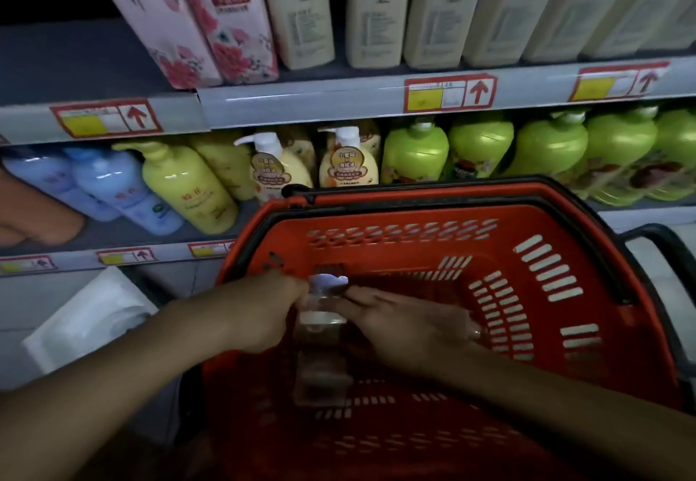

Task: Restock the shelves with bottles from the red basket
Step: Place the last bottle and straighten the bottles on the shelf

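Both of our hands are down inside the red basket point(565, 247), meeting over a clear bottle point(320, 330) with a pale cap point(327, 281). Our left hand point(260, 311) is curled, with its fingertips closed on the bottle's neck just under the cap. Our right hand point(391, 320) lies flatter, fingers nearly straight and pressed against the bottle's right side near the shoulder; motion blur keeps us from telling whether the thumb wraps round it.

The bottle sits in the left-centre of the basket, its long axis running away from us, cap end pointing toward the shelves and base toward our body. Whether it rests on the basket floor or is lifted clear, we cannot tell.

Past the basket's far rim, the lower shelf point(158, 250) carries blue pump bottles point(124, 190), a yellow pump bottle point(188, 186), cream bottles with white pumps point(348, 167) and green bottles point(414, 152). The upper shelf point(301, 100) holds floral pink bottles point(211, 28) and tall cream bottles point(376, 9), with red-framed price tags point(448, 94) on its edge.
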